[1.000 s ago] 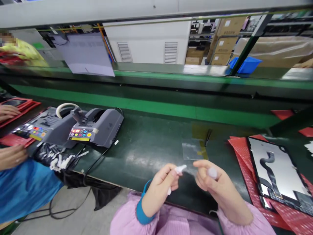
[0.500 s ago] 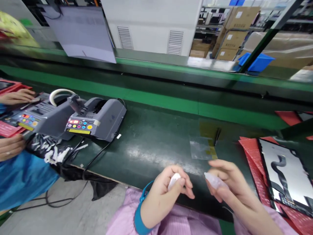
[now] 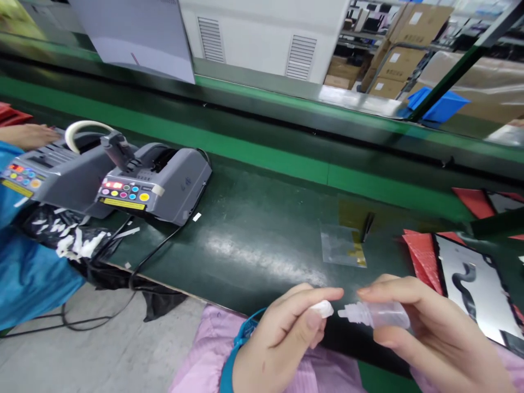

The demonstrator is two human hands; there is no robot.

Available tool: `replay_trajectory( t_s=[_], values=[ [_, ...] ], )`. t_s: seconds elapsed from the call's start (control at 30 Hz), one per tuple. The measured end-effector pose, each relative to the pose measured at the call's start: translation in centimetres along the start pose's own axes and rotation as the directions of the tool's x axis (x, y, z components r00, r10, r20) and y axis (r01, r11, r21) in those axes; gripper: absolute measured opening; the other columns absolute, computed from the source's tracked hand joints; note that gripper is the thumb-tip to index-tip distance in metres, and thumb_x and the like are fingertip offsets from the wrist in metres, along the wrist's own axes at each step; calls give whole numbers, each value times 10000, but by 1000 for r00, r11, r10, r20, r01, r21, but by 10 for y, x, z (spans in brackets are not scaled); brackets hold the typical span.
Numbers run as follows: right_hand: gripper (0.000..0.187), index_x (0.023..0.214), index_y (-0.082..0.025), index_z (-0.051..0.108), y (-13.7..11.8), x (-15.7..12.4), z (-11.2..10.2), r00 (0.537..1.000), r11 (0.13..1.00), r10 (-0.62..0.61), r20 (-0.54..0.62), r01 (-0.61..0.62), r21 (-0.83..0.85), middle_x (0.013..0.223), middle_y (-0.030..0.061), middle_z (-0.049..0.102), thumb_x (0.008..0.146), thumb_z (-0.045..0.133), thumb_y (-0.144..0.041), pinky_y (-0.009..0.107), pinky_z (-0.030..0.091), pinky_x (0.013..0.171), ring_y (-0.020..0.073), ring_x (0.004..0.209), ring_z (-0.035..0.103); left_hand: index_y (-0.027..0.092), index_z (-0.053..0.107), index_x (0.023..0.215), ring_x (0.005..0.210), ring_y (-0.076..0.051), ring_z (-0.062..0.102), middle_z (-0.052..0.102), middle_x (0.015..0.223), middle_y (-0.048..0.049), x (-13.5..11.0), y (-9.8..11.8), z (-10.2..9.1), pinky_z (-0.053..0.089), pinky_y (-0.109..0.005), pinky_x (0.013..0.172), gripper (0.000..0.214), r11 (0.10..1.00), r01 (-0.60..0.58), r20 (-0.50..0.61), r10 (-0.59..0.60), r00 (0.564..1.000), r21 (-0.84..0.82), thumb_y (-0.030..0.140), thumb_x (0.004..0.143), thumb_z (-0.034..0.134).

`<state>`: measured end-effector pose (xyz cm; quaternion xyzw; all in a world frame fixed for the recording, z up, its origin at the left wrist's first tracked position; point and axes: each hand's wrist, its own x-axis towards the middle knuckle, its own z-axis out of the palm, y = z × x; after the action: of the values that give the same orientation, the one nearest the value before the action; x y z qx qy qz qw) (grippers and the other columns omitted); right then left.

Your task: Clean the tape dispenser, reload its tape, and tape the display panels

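My right hand (image 3: 429, 333) grips a small clear dropper bottle (image 3: 380, 315) lying sideways, its white nozzle pointing left. My left hand (image 3: 282, 341) pinches a small white cap (image 3: 322, 309) just left of that nozzle, a narrow gap between them. Both hands hover over the near edge of the dark green bench (image 3: 254, 240). Beyond them on the bench lie a clear film piece with yellow tape (image 3: 343, 246) and thin black tweezers (image 3: 367, 226).
Two grey tape dispensers (image 3: 158, 183) with coloured buttons stand at the left, cables trailing off the edge. A co-worker's hand (image 3: 27, 135) and blue sleeve are at far left. A flat panel with a black flex cable (image 3: 477, 286) rests on red sheets at right.
The view has tilted down and closer. My right hand has turned the bottle so its nozzle points left, and my left hand now holds the cap out at fingertip beside it.
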<state>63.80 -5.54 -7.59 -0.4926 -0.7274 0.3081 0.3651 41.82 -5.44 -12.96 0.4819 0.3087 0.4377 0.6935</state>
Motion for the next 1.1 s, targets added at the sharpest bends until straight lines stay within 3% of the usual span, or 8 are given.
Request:
replay_trajectory(
  t_s=[0.13, 0.27, 0.4, 0.53, 0.67, 0.77, 1.0, 1.1],
  values=[
    [215, 1109, -375, 732, -6, 8, -7, 998, 993, -60, 24, 62, -102, 884, 15, 776, 901, 730, -431, 212, 596, 604, 196, 729, 741, 256, 758, 1166, 629, -85, 543, 597, 796, -15, 7, 0, 4, 461, -229, 633, 270, 997, -42, 12, 43, 999, -70, 398, 993, 608],
    [235, 1116, -376, 709, -8, 6, -13, 998, 990, -54, -16, 51, -132, 822, 12, 761, 892, 741, -437, 182, 560, 535, 168, 633, 710, 238, 713, 1126, 640, -74, 592, 719, 827, -12, 11, -6, 7, 473, -191, 632, 240, 946, 100, 26, -96, 995, -307, 340, 911, 741],
    [238, 1077, -336, 703, -12, -8, -9, 991, 991, 77, -110, -88, -99, 806, 55, 708, 893, 722, -486, 222, 544, 499, 177, 597, 662, 181, 664, 971, 721, -100, 670, 773, 887, -44, 11, -5, 8, 510, -214, 716, 189, 927, 136, 53, -125, 991, -350, 331, 902, 755],
    [207, 1034, -338, 651, -21, -11, 0, 956, 971, 234, -176, -221, 94, 845, 65, 654, 928, 665, -516, 269, 562, 571, 183, 639, 638, 209, 551, 980, 975, -180, 709, 776, 1017, -72, 10, -1, 7, 506, -296, 863, 197, 927, 98, 49, -86, 995, -362, 361, 962, 676],
    [135, 1040, -368, 598, -20, 0, -3, 984, 967, 177, -16, -171, 190, 854, 44, 651, 937, 683, -382, 263, 529, 528, 166, 598, 595, 213, 525, 905, 988, -168, 637, 674, 1152, -65, 14, -3, 3, 470, -303, 877, 221, 961, -27, -43, 16, 999, -276, 339, 937, 705],
    [118, 1064, -345, 611, -14, 5, -4, 977, 958, 203, 59, -211, 195, 811, 39, 603, 953, 644, -367, 264, 516, 522, 165, 599, 575, 191, 578, 844, 868, -143, 566, 571, 973, -31, 16, -5, 1, 446, -272, 780, 235, 979, -92, -101, 75, 992, -182, 352, 901, 740],
    [367, 1036, -295, 702, 1, 23, 26, 939, 885, 321, 119, -343, 314, 675, -24, 486, 763, 843, -496, 243, 423, 511, 128, 562, 462, 188, 576, 854, 695, -108, 482, 545, 794, 10, 13, -8, 2, 409, -250, 661, 250, 964, 13, -45, -26, 999, -264, 370, 897, 743],
    [352, 755, -228, 705, 3, 32, 35, 936, 883, 318, 150, -350, 312, 577, -22, 473, 757, 813, -563, 235, 355, 455, 111, 497, 409, 181, 612, 822, 817, -141, 555, 611, 874, -21, 14, -12, -1, 442, -279, 768, 224, 979, -72, -65, 60, 996, -192, 331, 875, 769]
  ],
)
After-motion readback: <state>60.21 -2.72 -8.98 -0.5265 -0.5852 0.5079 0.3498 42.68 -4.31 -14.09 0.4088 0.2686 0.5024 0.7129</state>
